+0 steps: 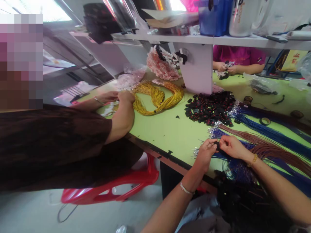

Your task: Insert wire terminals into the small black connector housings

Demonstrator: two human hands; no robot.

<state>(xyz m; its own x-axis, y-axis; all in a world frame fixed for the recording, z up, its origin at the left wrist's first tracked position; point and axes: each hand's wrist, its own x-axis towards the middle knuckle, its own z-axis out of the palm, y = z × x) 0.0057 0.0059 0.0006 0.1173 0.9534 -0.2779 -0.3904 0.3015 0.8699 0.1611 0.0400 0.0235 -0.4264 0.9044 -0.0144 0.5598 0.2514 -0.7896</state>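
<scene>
My left hand (206,153) pinches a small black plastic connector housing (217,146) between thumb and fingers, above the near part of the table. Close against it, my right hand (232,147) is closed in a pinch at the housing's right side. What sits between those fingertips is too small to make out. Beneath and beyond my hands lie bundles of brown wires (263,142) and blue wires (255,123), with bright metal terminals (216,129) at their left ends. A heap of black connector housings (209,108) is just past them.
To the left, a co-worker's hands (126,97) are at a yellow wire bundle (155,97). Across the table sits another person (238,60). A shelf (170,38) with an upright panel (198,69) stands over the table (165,129). Tape rolls (264,121) lie right; a red stool (109,191) stands left.
</scene>
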